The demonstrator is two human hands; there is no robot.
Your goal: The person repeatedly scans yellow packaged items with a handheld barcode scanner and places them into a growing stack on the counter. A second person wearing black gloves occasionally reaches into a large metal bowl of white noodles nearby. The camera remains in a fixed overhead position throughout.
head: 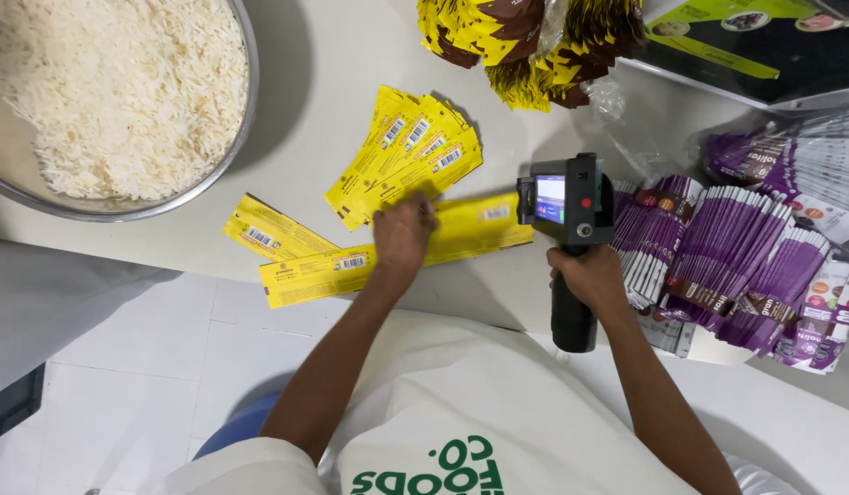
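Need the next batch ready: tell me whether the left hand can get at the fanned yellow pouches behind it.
Probably yes. The left hand presses a long yellow pouch, and the fanned yellow pouches lie just beyond its fingers with nothing between.

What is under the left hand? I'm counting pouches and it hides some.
The left hand presses on a long yellow pouch lying flat on the table. More yellow pouches fan out just beyond. Whether another lies beneath the palm cannot be seen.
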